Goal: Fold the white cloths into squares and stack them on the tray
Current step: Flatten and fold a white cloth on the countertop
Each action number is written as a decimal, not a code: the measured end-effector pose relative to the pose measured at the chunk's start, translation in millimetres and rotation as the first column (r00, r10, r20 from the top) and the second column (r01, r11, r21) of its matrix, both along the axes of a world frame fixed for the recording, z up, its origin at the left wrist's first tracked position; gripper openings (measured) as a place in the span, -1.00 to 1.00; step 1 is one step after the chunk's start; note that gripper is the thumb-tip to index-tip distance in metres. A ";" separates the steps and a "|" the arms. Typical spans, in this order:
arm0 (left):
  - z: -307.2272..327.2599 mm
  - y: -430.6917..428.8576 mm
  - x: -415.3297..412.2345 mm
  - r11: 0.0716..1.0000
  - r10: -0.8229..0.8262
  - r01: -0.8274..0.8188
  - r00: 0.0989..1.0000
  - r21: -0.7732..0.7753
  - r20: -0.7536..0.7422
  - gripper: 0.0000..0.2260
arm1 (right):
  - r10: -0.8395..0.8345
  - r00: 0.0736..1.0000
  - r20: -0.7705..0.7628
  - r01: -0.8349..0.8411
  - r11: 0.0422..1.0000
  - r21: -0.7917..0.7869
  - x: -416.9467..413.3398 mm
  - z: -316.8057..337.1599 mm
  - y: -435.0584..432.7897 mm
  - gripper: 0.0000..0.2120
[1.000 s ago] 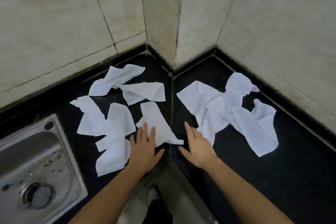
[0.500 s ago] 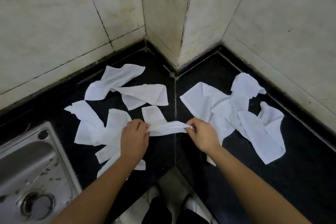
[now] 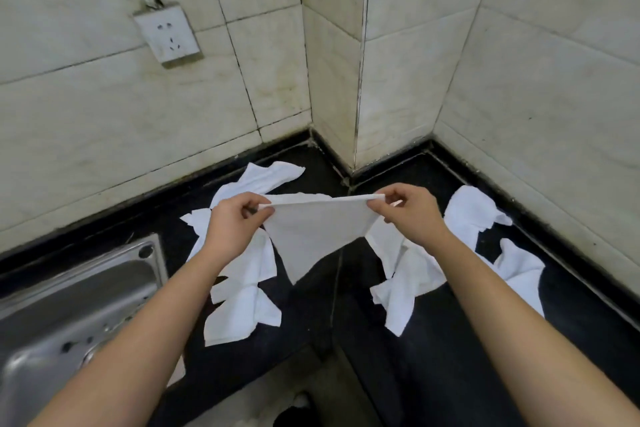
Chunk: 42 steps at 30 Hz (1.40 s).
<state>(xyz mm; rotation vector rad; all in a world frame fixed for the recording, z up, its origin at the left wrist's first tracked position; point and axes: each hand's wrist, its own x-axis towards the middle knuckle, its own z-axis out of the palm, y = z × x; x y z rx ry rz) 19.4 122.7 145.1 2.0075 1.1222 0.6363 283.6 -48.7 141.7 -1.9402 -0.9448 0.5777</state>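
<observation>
**While the cloth hangs spread, the fold has not begun**

As you stand over the black counter [image 3: 450, 357], your left hand [image 3: 235, 218] and right hand [image 3: 408, 215] each pinch an upper corner of one white cloth [image 3: 315, 236]. Your fingers are curled on the fabric, and you hold it in the air at the centre of the frame, clear of the counter. By the look of it you are at the opening-out step: the cloth is spread, but no fold is made.

Its long axis is the taut top edge, which runs left to right between your hands, slightly higher at the right. Below that edge the fabric narrows to a tip that points toward the lower centre of the frame, so it hangs as a triangle, not a square.

Your next move calls for laying it flat on a bare patch of counter and squaring the corners before you bring edge to edge. The loose cloths [image 3: 242, 308] lie crumpled left and right of centre, just under your hands, so free space looks tight. The sink [image 3: 69, 305] sits at lower left. No tray is in view, so you cannot tell from here where the stack goes.
</observation>
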 end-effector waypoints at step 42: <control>-186.0 -80.1 -91.2 0.880 -0.344 0.461 0.784 0.114 -0.517 -0.93 | 0.603 0.785 0.143 -0.399 0.667 -0.629 -69.5 -164.9 -78.5 -0.79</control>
